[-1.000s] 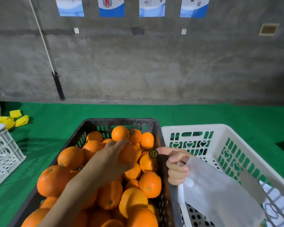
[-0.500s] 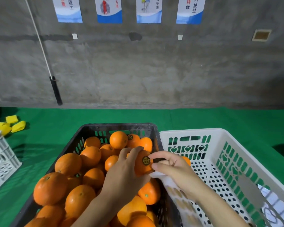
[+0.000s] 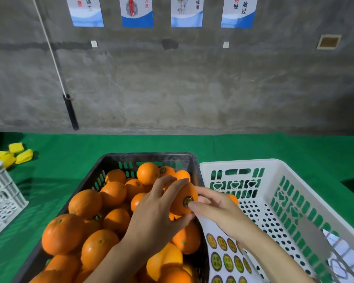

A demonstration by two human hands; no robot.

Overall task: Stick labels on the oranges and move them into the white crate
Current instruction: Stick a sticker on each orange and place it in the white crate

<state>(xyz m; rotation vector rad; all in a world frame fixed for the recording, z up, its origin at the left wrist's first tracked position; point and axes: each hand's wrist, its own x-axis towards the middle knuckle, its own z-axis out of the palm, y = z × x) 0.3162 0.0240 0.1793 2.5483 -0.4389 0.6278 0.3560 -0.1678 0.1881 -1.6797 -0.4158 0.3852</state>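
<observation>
Since 1.0 s ago: left hand (image 3: 151, 217) up out of the pile with one orange (image 3: 180, 193); right hand (image 3: 219, 211) brought across onto that orange; label (image 3: 187, 200), then at the right thumb tip, now on the peel. Little further shift over the last 0.5 s.

Head view.
- Left hand curled round the orange from the left, thumb beneath, fingertips over the top.
- Orange held above the pile, at the right rim of the black crate (image 3: 147, 157), not yet in the white crate (image 3: 239, 162).
- Label round, dark with a gold ring, on the orange's right face.
- Right hand: visible digits extended, one fingertip (image 3: 192, 204) pressing the label's edge, another lying on the orange's upper side. Lower fingers hidden under the palm; cannot tell whether gripping the label sheet (image 3: 223, 254).
- Label sheet slanting from under the right hand over the white crate's near-left corner, rows of round labels facing up.
- Black crate heaped with oranges (image 3: 84, 203); labelled orange (image 3: 166, 170) at its far end.
- Lone orange (image 3: 233, 199) inside the white crate by the left wall, mostly hidden behind the right hand.
- Crates side by side, walls touching, on green cloth (image 3: 70, 156).
- Yellow pieces (image 3: 18, 154) and a latticed crate (image 3: 2, 197) at the cloth's left edge.
- Pole (image 3: 71, 111) against the concrete wall; posters (image 3: 137, 13) above.
</observation>
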